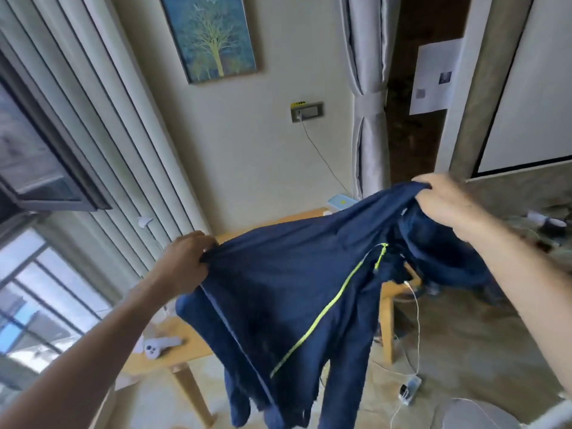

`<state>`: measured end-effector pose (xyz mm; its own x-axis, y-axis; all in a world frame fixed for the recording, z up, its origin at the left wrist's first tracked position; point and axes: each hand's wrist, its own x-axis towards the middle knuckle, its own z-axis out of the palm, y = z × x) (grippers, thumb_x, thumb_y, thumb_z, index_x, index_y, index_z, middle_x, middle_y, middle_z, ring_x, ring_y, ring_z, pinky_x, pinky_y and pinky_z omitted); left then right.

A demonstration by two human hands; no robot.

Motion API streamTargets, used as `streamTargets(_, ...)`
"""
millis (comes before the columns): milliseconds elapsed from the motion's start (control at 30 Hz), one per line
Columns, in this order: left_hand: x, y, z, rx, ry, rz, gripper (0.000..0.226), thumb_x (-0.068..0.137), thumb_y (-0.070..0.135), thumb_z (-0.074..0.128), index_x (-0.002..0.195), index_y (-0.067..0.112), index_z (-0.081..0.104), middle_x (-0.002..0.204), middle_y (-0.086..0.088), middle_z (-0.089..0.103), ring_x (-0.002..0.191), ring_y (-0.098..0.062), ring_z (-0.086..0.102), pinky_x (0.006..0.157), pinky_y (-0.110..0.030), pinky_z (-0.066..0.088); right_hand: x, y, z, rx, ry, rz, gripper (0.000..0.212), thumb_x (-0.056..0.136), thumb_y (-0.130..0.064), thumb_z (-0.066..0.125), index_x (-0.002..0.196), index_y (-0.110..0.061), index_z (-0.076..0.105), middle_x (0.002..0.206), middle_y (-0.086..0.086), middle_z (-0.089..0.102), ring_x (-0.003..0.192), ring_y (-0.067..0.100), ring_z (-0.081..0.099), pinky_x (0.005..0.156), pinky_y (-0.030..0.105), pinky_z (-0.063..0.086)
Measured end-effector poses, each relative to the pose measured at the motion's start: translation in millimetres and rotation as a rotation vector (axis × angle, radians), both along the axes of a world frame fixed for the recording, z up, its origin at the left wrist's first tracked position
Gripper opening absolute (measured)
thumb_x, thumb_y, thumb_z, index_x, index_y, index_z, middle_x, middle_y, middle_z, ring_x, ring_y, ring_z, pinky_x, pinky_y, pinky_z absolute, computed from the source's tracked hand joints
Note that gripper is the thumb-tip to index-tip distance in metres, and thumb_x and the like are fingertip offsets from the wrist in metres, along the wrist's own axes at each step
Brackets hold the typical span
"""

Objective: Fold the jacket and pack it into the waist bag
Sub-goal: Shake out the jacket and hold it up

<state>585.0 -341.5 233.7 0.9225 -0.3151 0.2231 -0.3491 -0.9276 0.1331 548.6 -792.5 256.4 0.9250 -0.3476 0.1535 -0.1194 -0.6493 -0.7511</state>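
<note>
Above the tabletop [161, 357], both hands hold up the blue jacket [294, 292]. Left hand [185, 258] fingers pinch one edge tight; right hand [445, 202] fingers squeeze the other.

The jacket [288, 292] hangs between both hands, before the table [173, 351] bearing a controller [159, 346].

A cream wall [247, 144] carries a framed tree painting [210, 35] and a grey socket plate [307, 111] with a cable hanging from it. Grey curtains [368, 97] hang tied back. A wooden table [173, 345] stands on the mottled floor [464, 351]; daylight enters through windows [34, 298] at left.
</note>
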Motion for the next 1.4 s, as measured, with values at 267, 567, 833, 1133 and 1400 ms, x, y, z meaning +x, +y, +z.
streamTargets(267, 78, 20, -30, 0.06, 0.205, 0.233, 0.025, 0.101, 0.022, 0.049, 0.077, 0.017, 0.055, 0.072, -0.004, 0.054, 0.078, -0.032, 0.056, 0.069, -0.039, 0.042, 114, 17, 19, 0.699, -0.167, 0.035, 0.037, 0.098, -0.005, 0.048, 0.089, -0.023, 0.079, 0.081, -0.002, 0.079, 0.079, 0.017, 0.075, 0.064, 0.026, 0.06)
streamTargets(567, 295, 62, -74, -0.131, 0.273, 0.379, 0.036, 0.103, 0.038, 0.05, 0.078, 0.018, 0.068, 0.078, -0.01, 0.069, 0.08, -0.033, 0.063, 0.072, -0.038, 0.048, 367, 68, 1, 0.675, -0.194, 0.096, 0.038, 0.092, 0.003, 0.051, 0.093, -0.025, 0.077, 0.091, 0.001, 0.076, 0.08, 0.016, 0.074, 0.07, 0.028, 0.061)
streamTargets(833, 468, 79, -217, -0.109, 0.567, 0.451, 0.026, 0.095, 0.03, 0.064, 0.085, 0.009, 0.076, 0.081, -0.013, 0.073, 0.081, -0.033, 0.065, 0.064, -0.034, 0.042, 584, 97, -167, 0.529, 0.272, 0.042, 0.037, 0.088, 0.006, 0.063, 0.114, -0.02, 0.068, 0.105, 0.008, 0.07, 0.101, 0.03, 0.067, 0.09, 0.04, 0.057)
streamTargets(1133, 563, 86, -315, -0.708, 0.774, 0.854, 0.035, 0.083, 0.016, 0.072, 0.115, 0.001, 0.07, 0.081, -0.013, 0.076, 0.073, -0.028, 0.075, 0.074, -0.042, 0.065, 704, 131, -303, 0.314, 0.546, 0.171, 0.075, 0.082, -0.004, 0.074, 0.148, -0.025, 0.045, 0.147, 0.006, 0.051, 0.131, 0.025, 0.052, 0.096, 0.031, 0.046)
streamTargets(1400, 464, 19, -358, -0.309, 0.361, 0.414, 0.051, 0.097, 0.033, 0.057, 0.146, 0.02, 0.052, 0.153, -0.016, 0.046, 0.136, -0.038, 0.048, 0.11, -0.05, 0.042, 546, 110, -417, -0.219, 0.426, 0.529, 0.043, 0.1, -0.026, 0.055, 0.142, -0.018, 0.053, 0.148, 0.008, 0.054, 0.139, 0.029, 0.047, 0.112, 0.036, 0.035)
